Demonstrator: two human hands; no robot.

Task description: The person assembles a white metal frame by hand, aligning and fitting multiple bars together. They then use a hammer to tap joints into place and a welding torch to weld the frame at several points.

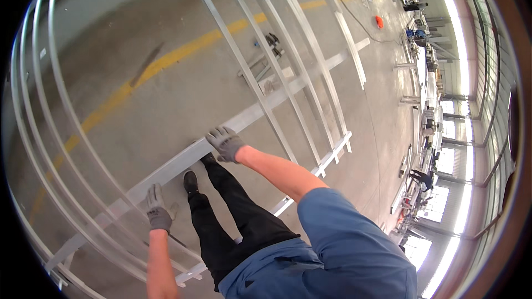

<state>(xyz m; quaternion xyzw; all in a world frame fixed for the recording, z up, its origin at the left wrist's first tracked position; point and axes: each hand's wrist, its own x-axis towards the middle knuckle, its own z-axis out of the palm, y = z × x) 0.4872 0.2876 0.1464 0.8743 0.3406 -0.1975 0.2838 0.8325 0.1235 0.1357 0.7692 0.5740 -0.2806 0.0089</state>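
Note:
A wide pale metal beam (172,163) runs slantwise across in front of my legs. My right hand (224,143), in a grey work glove, lies at the beam with its fingers stretched over it. Lower on the left, my left hand (159,210) in a matching glove is beside the beam, fingers extended and the thumb apart. Neither hand appears to hold anything. Several long metal tubes (59,77) cross the beam left of my left hand. More metal tubes (238,52) cross it beyond my right hand.
A short crossbar (332,154) lies under the near ends of the right tubes. Hand tools (270,44) sit on the floor between tubes. A yellow line (183,51), a cable (360,22) and an orange object (379,21) lie farther off. At far right a person (422,179) stands.

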